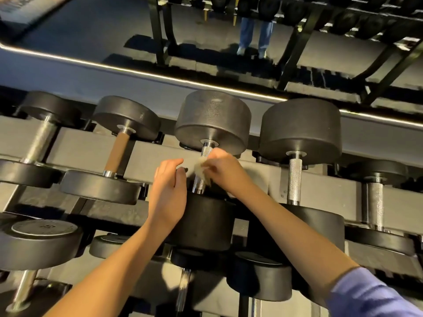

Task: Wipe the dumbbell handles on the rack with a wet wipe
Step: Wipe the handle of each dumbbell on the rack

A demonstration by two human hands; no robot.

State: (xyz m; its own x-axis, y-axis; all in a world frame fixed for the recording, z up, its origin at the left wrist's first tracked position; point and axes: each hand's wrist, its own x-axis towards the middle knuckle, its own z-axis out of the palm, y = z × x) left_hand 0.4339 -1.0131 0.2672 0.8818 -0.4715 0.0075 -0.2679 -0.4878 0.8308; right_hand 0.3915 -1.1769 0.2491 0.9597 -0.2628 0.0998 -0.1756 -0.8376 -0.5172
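Right hand (225,172) grips crumpled wipe (201,167) against knurled handle (198,184) of middle dumbbell (212,120) on rack (151,154). Left hand (168,193), fingers (180,176) curled, just beside handle, over near head. More dumbbells (299,126) either side. Mirror (91,30) behind shows legs (247,33) in jeans.

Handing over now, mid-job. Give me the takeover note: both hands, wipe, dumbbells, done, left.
Right hand pinches the crumpled pale wet wipe against the knurled chrome handle of the middle black dumbbell on the grey metal rack.
Left hand: fingers curled beside that handle; grip unclear.
Done: cannot tell which handles are wiped.
Left: finish this handle; the brown handle on its left and the silver knurled handle on its right may need wiping.
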